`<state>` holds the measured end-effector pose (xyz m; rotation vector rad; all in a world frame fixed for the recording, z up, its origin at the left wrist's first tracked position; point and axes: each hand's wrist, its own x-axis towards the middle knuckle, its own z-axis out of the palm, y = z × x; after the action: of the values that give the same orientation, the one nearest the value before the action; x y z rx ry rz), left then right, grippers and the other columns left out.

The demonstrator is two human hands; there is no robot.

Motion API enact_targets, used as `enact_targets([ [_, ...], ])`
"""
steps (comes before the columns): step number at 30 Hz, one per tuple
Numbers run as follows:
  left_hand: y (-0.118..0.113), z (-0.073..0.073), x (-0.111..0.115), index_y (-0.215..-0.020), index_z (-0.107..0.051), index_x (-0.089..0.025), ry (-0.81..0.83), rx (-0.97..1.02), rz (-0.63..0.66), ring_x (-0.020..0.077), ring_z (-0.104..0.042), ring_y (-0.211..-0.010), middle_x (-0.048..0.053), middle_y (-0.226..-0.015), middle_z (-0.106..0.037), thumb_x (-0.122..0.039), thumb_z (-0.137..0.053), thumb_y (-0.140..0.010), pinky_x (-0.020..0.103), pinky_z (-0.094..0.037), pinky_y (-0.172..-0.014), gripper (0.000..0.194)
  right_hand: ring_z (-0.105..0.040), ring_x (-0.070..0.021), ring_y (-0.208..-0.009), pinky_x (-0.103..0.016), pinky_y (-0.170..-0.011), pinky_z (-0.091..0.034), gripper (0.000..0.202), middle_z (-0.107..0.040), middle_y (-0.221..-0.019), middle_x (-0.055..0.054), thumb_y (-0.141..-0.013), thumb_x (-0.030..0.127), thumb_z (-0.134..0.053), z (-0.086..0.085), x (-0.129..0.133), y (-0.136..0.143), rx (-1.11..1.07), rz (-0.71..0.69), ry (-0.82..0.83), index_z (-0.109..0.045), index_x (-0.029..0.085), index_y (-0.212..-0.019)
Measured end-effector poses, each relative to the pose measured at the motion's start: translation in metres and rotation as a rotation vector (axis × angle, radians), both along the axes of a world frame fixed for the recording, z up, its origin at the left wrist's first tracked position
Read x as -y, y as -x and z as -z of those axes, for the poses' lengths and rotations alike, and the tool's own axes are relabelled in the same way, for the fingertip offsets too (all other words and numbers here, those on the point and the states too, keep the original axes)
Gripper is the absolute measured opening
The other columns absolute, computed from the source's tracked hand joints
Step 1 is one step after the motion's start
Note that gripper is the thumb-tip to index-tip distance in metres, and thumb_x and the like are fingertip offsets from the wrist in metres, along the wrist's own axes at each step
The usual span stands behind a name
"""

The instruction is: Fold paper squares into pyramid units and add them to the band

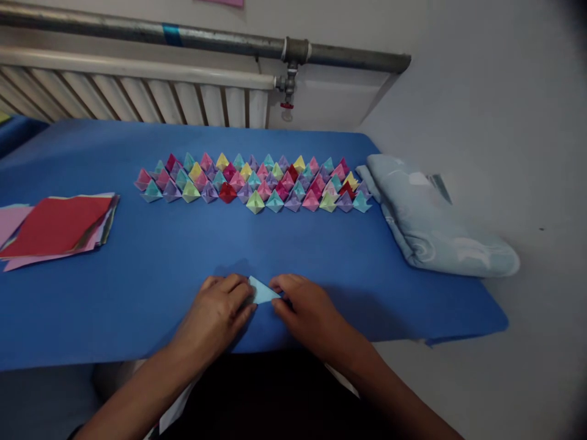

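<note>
A light blue piece of folded origami paper [263,291] lies near the front edge of the blue table, between my two hands. My left hand [224,304] has its fingers bent over the paper's left side and covers part of it. At the paper's right corner, my right hand [300,304] closes thumb and fingers on the tip. Farther back stand rows of small folded paper boats [255,202] in pink, purple, yellow, red, green and turquoise.
A stack of coloured paper sheets [64,226], red on top, lies at the left. On the right is a folded pale blue patterned cloth [426,214]. Behind the blue table [160,293] are a white radiator [188,104] and a metal pipe [229,43]. A wall bounds the right side.
</note>
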<state>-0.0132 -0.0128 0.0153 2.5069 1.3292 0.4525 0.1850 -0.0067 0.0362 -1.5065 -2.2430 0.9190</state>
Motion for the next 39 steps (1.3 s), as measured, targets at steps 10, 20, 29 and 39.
enact_targets([
  [10, 0.003, 0.000, -0.011, -0.094, -0.064, -0.020, 0.021, -0.026, 0.046, 0.0182, -0.063, -0.084, 0.004, -0.096, -0.067, -0.024, -0.053, -0.091, 0.034, -0.044, -0.076, 0.012, -0.059, -0.0154, -0.079, -0.028, -0.072, -0.044, 0.030, -0.067, -0.094, -0.004, -0.080, 0.005, -0.052, 0.004, -0.003, 0.001, -0.080, 0.050, 0.025, -0.062, 0.018, -0.104],
  [20, 0.003, -0.006, -0.012, -0.093, -0.064, -0.019, 0.052, -0.082, 0.045, 0.0228, -0.062, -0.089, 0.005, -0.099, -0.067, -0.025, -0.062, -0.086, 0.039, -0.043, -0.078, 0.009, -0.057, -0.0166, -0.082, -0.028, -0.073, -0.042, 0.018, -0.062, -0.086, -0.003, -0.086, 0.008, -0.054, 0.001, -0.006, -0.002, 0.059, -0.098, -0.044, -0.065, 0.017, -0.097],
  [29, 0.003, -0.004, -0.013, -0.093, -0.065, -0.020, 0.037, -0.090, 0.037, 0.0219, -0.061, -0.087, 0.004, -0.095, -0.067, -0.031, -0.058, -0.089, 0.037, -0.042, -0.076, 0.013, -0.059, -0.0172, -0.087, -0.029, -0.078, -0.047, 0.018, -0.062, -0.096, -0.007, -0.091, 0.012, -0.049, 0.015, -0.004, -0.003, 0.091, -0.145, -0.204, -0.064, 0.016, -0.101],
  [39, -0.009, -0.013, -0.013, -0.079, -0.062, -0.019, -0.074, -0.164, 0.024, 0.0207, -0.061, -0.072, 0.004, -0.074, -0.065, -0.025, -0.045, -0.091, 0.037, -0.044, -0.071, 0.022, -0.059, -0.0166, -0.079, -0.025, -0.066, -0.044, 0.018, -0.062, -0.095, -0.007, -0.092, 0.015, -0.048, 0.015, -0.005, 0.003, 0.152, -0.114, -0.298, -0.064, 0.018, -0.099],
])
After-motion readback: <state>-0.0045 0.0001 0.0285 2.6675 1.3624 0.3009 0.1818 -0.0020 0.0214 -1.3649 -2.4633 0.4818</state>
